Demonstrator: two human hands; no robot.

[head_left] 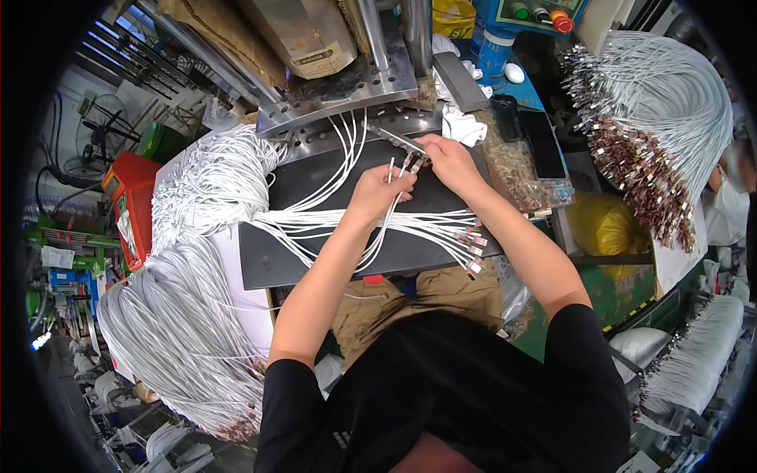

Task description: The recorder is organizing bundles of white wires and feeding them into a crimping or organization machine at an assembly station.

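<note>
My left hand is closed in a pinch round a few white cables, whose ends stick up past the fingers. My right hand grips one end of a narrow metal bar that slants up and left. Small connectors sit under the bar, between my two hands; whether they are fixed in it I cannot tell. Several more white cables lie across the black work surface, their connector ends fanned out to the right, below my right forearm.
Behind the work surface stands a metal press with upright posts. Big white cable bundles fill the left side; another hangs at right. A phone-like black slab and a white cloth lie beyond my right hand. A control box has coloured buttons.
</note>
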